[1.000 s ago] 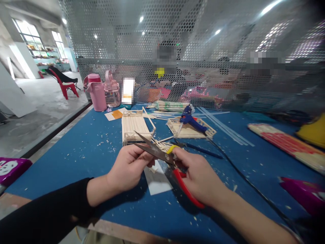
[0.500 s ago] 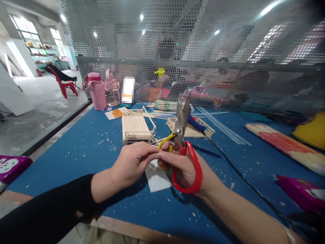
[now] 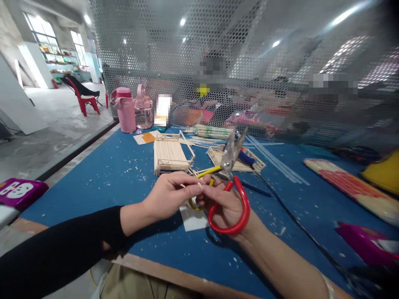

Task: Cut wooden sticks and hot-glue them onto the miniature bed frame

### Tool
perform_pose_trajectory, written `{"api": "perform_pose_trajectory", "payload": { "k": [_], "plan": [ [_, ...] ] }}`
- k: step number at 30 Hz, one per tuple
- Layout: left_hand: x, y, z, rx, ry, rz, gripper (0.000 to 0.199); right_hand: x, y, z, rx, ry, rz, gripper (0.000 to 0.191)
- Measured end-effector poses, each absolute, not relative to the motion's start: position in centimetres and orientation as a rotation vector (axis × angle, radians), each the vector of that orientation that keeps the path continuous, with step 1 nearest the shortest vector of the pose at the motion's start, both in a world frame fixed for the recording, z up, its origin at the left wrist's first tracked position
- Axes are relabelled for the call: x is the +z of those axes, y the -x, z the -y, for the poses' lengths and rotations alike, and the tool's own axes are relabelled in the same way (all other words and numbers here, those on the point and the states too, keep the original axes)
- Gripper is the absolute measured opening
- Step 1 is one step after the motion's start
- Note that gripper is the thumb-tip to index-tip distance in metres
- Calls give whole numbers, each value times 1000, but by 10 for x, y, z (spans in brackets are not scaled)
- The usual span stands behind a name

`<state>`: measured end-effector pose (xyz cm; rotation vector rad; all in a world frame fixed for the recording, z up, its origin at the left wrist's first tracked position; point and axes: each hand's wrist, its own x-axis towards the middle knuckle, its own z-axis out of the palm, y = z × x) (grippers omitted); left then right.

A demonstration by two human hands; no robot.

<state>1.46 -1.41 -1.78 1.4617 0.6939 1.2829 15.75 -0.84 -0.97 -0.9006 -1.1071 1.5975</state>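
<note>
My right hand [image 3: 226, 201] grips a pair of scissors [image 3: 230, 155] with one red and one yellow handle. Their blades point up and away, slightly apart. My left hand [image 3: 168, 195] meets it fingertip to fingertip, thumb and forefinger pinched on a small pale piece [image 3: 200, 186], too small to name. Just beyond the hands stands a little bed-like frame [image 3: 171, 153] made of thin wooden sticks. A second stick frame [image 3: 215, 157] lies to its right, partly covered by a blue-handled tool [image 3: 246, 158] with a black cord. Under my hands is a white paper [image 3: 193, 219].
A pink flask [image 3: 126, 112] and a pink clear bottle [image 3: 144, 114] stand at the back left, before a perforated metal screen [image 3: 174, 62]. Bundled sticks [image 3: 213, 132], blue strips [image 3: 274, 160] and a stick pack [image 3: 346, 182] lie behind and right. Purple boxes [image 3: 25, 193] flank the blue tabletop [image 3: 93, 182].
The view has shifted slightly, so the scene sits a little further right. The scissors have tilted to the right, and the pale piece now shows between my fingertips.
</note>
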Motion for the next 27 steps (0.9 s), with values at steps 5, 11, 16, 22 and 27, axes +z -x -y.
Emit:
{"api": "perform_pose_trajectory", "payload": {
  "k": [5,11,16,22,27],
  "plan": [
    [-16,-9,13,1318,-2009,-923,21,-13,-160,6,1467,887,1262,35],
    [-17,-2,10,1102,-2687,-1147,25,-10,-164,6,1270,1018,1418,34],
    [-13,-1,12,1162,-2798,-1166,27,-7,-163,8,1175,1046,1506,34],
    [-12,-1,13,1305,-2830,-1063,25,-5,-167,8,1067,1016,1568,27],
    [-17,-1,11,1434,-2753,-1042,21,-4,-169,7,1030,1023,1569,28]
  ]
}}
